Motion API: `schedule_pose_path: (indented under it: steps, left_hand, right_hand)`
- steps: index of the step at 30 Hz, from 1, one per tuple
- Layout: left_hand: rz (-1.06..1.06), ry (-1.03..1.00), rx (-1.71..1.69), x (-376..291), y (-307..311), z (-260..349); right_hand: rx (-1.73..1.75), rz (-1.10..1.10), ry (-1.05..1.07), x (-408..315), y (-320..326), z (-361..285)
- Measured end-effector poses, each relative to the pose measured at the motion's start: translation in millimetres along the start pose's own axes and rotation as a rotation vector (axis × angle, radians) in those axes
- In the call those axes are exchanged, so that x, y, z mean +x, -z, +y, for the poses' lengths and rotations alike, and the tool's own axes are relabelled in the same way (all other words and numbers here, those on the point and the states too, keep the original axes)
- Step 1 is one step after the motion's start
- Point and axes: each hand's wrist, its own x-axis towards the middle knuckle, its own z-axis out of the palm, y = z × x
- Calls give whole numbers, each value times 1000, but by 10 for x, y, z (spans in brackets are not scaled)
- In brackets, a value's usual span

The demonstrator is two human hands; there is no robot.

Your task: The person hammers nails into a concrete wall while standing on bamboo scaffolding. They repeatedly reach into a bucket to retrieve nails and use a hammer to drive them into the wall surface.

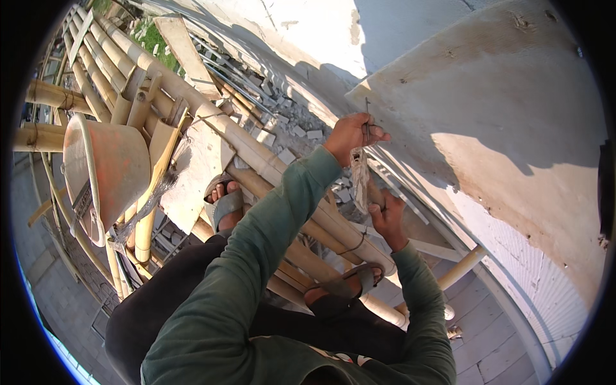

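Observation:
My left hand (350, 138) is raised near the wall, pinching a thin dark metal rod (367, 113) that stands roughly upright. Just below it is a rough, weathered, crusted piece (359, 180) with a hole near its top; I cannot tell exactly what it is. My right hand (389, 217) grips a brownish handle-like part (375, 193) beside that piece. Whether the two parts are joined is not clear. Both hands are over the gap between the bamboo scaffold (260, 159) and the plastered wall (519, 101).
My sandalled feet (226, 204) rest on bamboo poles and a board (185, 185). At left a mortar-stained bucket (115, 159) hangs tilted beside cut bamboo ends. Rubble (301, 132) and metal pipes (231, 79) lie below, along the wall. A bamboo pole (462, 267) reaches toward the wall.

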Motion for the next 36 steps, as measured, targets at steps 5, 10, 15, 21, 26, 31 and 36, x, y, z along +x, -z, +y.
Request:
schedule_pose_path:
  steps: [5,10,15,21,26,31,36]
  left_hand:
    - [55,55,-24,167,191,-64]
    - [47,55,19,314,273,-167]
    - [62,59,-5,314,193,-113]
    - [72,103,-74,346,257,-80]
    - [36,115,-112,425,323,-66]
    - [41,180,-96,397,193,60]
    - [27,142,-168,435,325,64]
  right_hand:
    - [-46,11,65,83,6,11]
    - [-84,2,40,32,-68,100]
    - [-45,5,13,20,-76,108]
    - [-92,6,68,87,-88,103]
    - [-160,26,140,156,-70,254]
    - [-316,96,20,253,-93,514]
    - [-142,-15,208,318,-101,212]
